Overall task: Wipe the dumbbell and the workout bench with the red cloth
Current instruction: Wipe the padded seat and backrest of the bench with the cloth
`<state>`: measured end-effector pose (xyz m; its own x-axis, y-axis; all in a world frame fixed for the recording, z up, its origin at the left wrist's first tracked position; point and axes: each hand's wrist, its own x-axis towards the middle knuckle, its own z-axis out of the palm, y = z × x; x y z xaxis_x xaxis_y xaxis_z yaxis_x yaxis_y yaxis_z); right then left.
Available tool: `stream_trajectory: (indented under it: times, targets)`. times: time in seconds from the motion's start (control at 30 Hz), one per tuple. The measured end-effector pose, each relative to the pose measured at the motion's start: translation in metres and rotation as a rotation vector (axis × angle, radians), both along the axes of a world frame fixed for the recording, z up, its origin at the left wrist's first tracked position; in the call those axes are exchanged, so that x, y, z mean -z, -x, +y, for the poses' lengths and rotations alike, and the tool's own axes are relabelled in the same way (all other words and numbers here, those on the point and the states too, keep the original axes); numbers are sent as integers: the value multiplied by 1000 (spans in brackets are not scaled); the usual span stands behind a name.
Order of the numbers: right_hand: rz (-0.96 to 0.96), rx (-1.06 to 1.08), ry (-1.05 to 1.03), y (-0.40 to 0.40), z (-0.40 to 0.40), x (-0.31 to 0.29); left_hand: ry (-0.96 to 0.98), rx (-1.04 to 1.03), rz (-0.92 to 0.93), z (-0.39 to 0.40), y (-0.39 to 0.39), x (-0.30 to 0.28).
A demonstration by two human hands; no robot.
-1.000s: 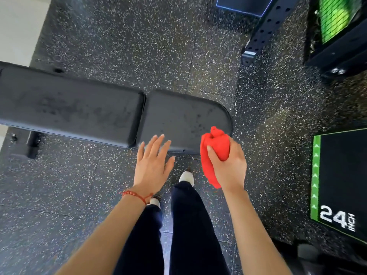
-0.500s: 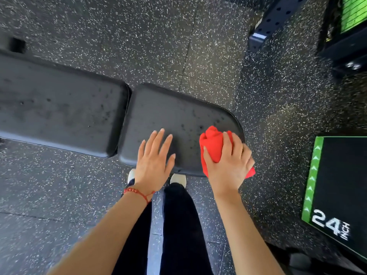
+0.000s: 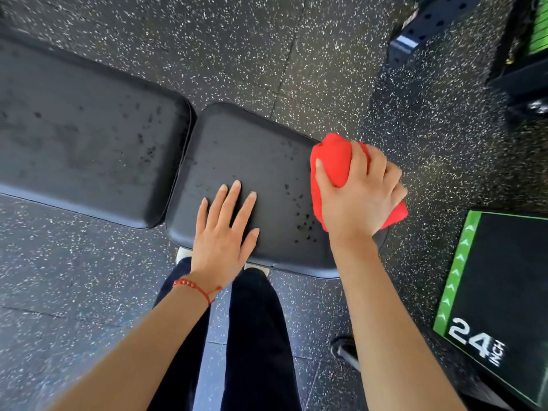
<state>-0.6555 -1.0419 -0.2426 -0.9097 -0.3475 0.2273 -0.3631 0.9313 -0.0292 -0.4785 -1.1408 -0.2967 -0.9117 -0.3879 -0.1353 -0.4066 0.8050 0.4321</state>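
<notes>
A black padded workout bench [image 3: 89, 137] runs across the view, its long back pad on the left and its shorter seat pad [image 3: 252, 149] in the middle, both speckled with dark droplets. My right hand [image 3: 358, 197] grips the bunched red cloth [image 3: 333, 163] and presses it on the seat pad's right end. My left hand [image 3: 225, 232] lies flat on the seat pad's near edge with fingers spread, holding nothing. No dumbbell is in view.
A black plyo box [image 3: 504, 292] with a green edge and "24 INCH" stands at the right. A perforated black rack foot [image 3: 421, 28] and dark equipment [image 3: 527, 63] are at the upper right. Speckled rubber floor [image 3: 267, 48] surrounds the bench. My legs stand just before it.
Both hands moved forward from in front of the bench onto the seat pad. The left hand now rests flat on it, and the cloth has been pressed down at the pad's right end.
</notes>
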Motion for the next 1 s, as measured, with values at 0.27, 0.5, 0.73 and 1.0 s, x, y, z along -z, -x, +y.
stream_trajectory:
  times: [0.27, 0.5, 0.73, 1.0]
  targets:
    - [14, -116, 5, -7, 11, 1, 4, -32, 54, 4, 0, 4]
    - [-78, -227, -64, -75, 45, -4, -49, -74, 102, 0, -6, 4]
    - [-73, -323, -61, -59, 33, 0, -35, -186, 29, -14, -32, 8]
    - [-66, -314, 1, 5, -47, 16, -52, -199, 11, -16, -41, 17]
